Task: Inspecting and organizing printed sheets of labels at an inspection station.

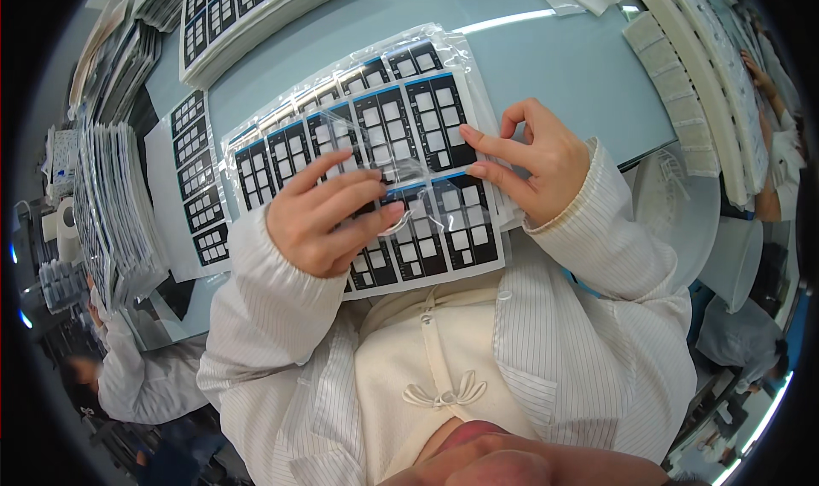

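In front of me lies a sheet (444, 124) printed with two rows of black panels holding white squares. Clear plastic film (397, 169) lies over it, wrinkled and shiny near its middle. My left hand (328, 217) reaches across the sheet, its thumb and fingertips gathered at the wrinkled film; the little finger is lifted away. Exactly how firmly the film is pinched is partly hidden. My right hand (537, 162) grips the sheet's right edge with thumb and index finger, the other fingers curled. More panel sheets (414, 60) in clear plastic show under the far edge.
A thick stack of similar sheets (277, 26) sits at the far left of the glass-topped table (546, 68). A narrow panel strip (200, 175) and upright paper stacks (119, 205) stand left. Pale padded strips (678, 77) line the right. Other people work at both sides.
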